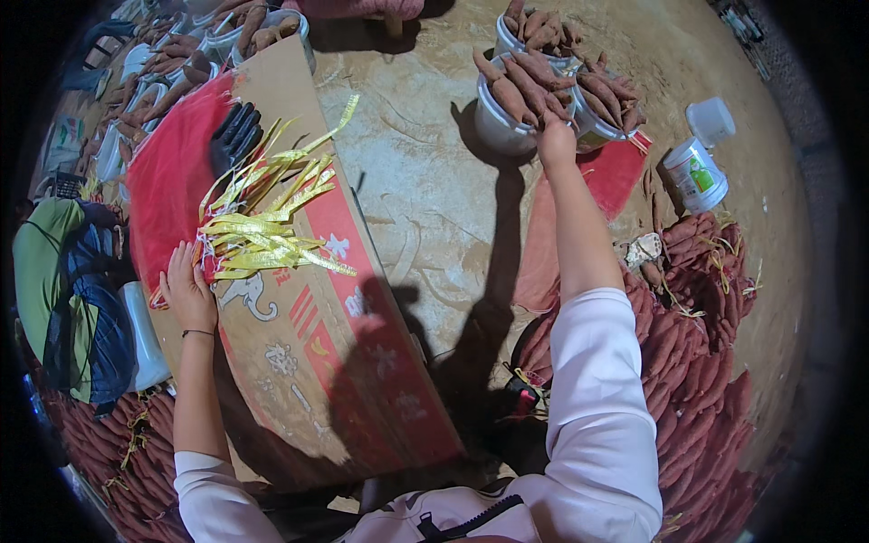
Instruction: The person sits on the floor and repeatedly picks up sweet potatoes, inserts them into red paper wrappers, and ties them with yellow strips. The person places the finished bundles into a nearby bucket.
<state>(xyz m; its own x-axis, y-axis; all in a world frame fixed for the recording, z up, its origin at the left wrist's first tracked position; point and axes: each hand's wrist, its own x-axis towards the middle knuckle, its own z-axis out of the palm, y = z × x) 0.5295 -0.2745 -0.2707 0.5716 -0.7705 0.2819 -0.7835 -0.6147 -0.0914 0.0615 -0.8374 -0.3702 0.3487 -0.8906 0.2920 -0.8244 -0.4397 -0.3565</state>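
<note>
My left hand [186, 288] lies on the cardboard box [326, 380], at the lower edge of a stack of red mesh bags [163, 176] whose yellow drawstrings [271, 237] fan out to the right. Beyond them a black glove [234, 139] rests on the cardboard. With the arm stretched forward, my right hand [557, 144] is at the near rim of a white bucket [506, 129] heaped with sweet potatoes [533, 81]. Its fingers touch the sweet potatoes; whether they grip one is hard to tell. Under that forearm a red mesh bag [611, 173] is spread on the floor.
Filled mesh bags of sweet potatoes [692, 387] are piled at the right, more [115, 448] at the lower left. Several filled buckets [217, 44] stand at the upper left. Two white buckets [699, 176] lie at the right. A person in green [44, 271] is at the left edge.
</note>
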